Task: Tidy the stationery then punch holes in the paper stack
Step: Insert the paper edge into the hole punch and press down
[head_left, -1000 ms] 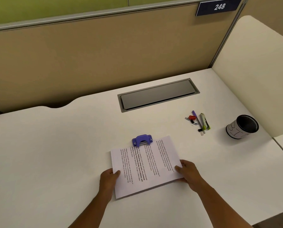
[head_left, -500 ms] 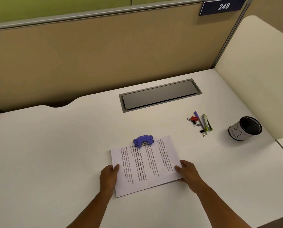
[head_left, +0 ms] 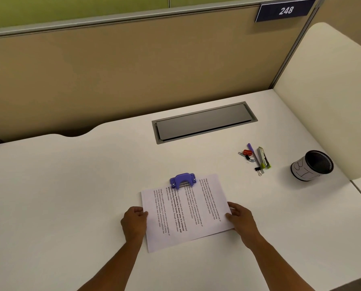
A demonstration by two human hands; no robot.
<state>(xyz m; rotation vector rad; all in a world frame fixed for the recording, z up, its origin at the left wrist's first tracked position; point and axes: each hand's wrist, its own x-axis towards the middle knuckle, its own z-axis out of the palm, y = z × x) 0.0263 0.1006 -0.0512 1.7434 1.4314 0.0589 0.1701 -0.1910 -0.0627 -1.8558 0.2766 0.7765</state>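
We are looking down at a white desk (head_left: 70, 185) in a cubicle, walled by a tan partition (head_left: 133, 70) with a dark plate reading 248 (head_left: 285, 11) and a cream side panel (head_left: 326, 97) on the right. A grey cable hatch (head_left: 202, 121) is set into the desk toward the back.

The paper stack (head_left: 186, 211) lies flat in front of us, turned so its printed lines run away from us and skewed slightly. Our left hand (head_left: 134, 222) grips its left edge, fingers curled against the sheets, and our right hand (head_left: 241, 219) pinches its right edge, thumb on top; the two hands are well apart, one at each side of the stack.

The purple hole punch (head_left: 182, 180) sits at the stack's far edge, with the paper's edge at its mouth; we cannot tell how far the paper goes in.

Well to the right stands a black mesh pen cup (head_left: 312, 168) with a white label, tilted toward us. Between it and the hatch, loose stationery lies near together: a utility knife (head_left: 264, 157), a purple pen (head_left: 253, 153), a red binder clip (head_left: 247, 152), a black binder clip (head_left: 258, 169) and paper clips (head_left: 241, 154).
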